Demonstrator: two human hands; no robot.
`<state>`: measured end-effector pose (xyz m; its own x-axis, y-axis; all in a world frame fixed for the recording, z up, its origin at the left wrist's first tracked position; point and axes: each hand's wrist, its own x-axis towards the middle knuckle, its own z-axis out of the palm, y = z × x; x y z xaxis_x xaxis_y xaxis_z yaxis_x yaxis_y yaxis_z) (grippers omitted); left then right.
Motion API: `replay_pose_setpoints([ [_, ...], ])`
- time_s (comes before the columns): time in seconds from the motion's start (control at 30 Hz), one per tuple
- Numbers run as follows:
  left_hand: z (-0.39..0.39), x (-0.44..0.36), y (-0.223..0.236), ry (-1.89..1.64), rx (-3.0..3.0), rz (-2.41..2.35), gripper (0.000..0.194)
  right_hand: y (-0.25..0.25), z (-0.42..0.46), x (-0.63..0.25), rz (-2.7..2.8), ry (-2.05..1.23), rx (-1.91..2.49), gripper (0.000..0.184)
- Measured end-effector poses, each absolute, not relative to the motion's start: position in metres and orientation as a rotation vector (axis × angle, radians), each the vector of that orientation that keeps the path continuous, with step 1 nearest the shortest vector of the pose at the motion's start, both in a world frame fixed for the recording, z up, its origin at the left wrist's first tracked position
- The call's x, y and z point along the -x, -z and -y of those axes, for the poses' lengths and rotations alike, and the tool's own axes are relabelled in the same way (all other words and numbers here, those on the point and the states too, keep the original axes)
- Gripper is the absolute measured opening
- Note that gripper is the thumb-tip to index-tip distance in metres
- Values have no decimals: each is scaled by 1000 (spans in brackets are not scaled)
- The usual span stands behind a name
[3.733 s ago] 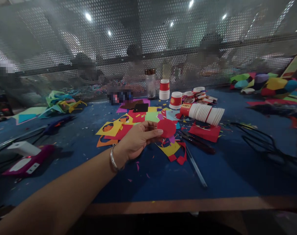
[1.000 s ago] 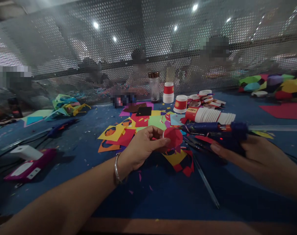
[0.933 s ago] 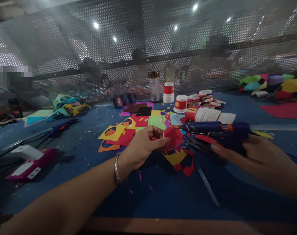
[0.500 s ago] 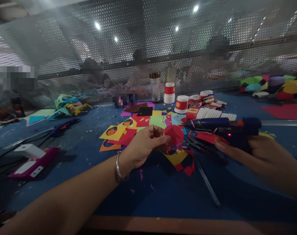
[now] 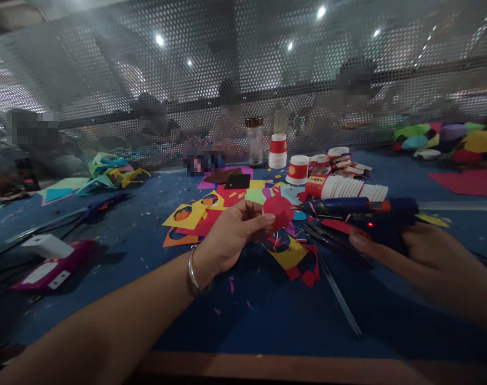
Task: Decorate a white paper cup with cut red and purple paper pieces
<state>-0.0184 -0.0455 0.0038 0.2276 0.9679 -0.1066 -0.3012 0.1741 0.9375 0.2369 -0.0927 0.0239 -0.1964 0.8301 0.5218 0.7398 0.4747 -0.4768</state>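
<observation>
Between thumb and fingers, my left hand (image 5: 240, 231) pinches a red paper circle (image 5: 278, 212) above the table. My right hand (image 5: 424, 259) is wrapped around the handle of a dark blue glue gun (image 5: 348, 207), whose small red light glows. The gun's nozzle points left, with its tip at the circle's right edge; whether it touches the paper I cannot tell. Beneath the gun lie dark-handled scissors (image 5: 340, 243), partly hidden by it. A clear glue stick (image 5: 342, 297) rests nearer the table's front. Yellow and red paper scraps (image 5: 289, 254) spread below the circle.
Stacked paper cups (image 5: 278, 152), an upside-down cup (image 5: 297, 171) and a glass bottle (image 5: 255, 144) stand at the back. Cut coloured sheets (image 5: 195, 216) lie mid-table. A purple power strip (image 5: 54, 267) with a white plug and a second glue gun (image 5: 105, 207) are at left.
The red circle has turned and shifted slightly left and up in my left hand. My right hand has brought the glue gun a little left and down, its tip now at the circle.
</observation>
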Motion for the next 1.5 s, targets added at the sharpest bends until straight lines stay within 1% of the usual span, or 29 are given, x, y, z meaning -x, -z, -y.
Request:
replay_pose_setpoints([
  [0.17,46,18,-4,-1097,-999,-875,27,-24,93,-236,1969,-119,1281,29],
  [0.4,48,18,-7,-1123,-1004,-890,26,-24,94,-238,2033,-30,1326,33],
  [0.5,47,18,-7,-1121,-1012,-887,26,-23,94,-237,2042,-58,1364,34],
  [0.67,47,18,-6,-1132,-1026,-879,28,-18,95,-240,2055,-118,1373,41],
  [0.8,47,18,-5,-1127,-1037,-870,32,-14,95,-242,2086,-177,1378,35],
  [1.0,47,19,-5,-1133,-1016,-866,36,-16,95,-242,2086,-130,1391,33],
  [1.23,47,19,-5,-1131,-1016,-866,33,-23,95,-237,2100,-20,1381,37],
  [1.33,47,19,-4,-1132,-1014,-863,33,-22,95,-238,2156,46,1331,42],
  [1.5,47,20,-5,-1146,-1005,-857,32,-14,94,-245,2198,26,1326,47],
])
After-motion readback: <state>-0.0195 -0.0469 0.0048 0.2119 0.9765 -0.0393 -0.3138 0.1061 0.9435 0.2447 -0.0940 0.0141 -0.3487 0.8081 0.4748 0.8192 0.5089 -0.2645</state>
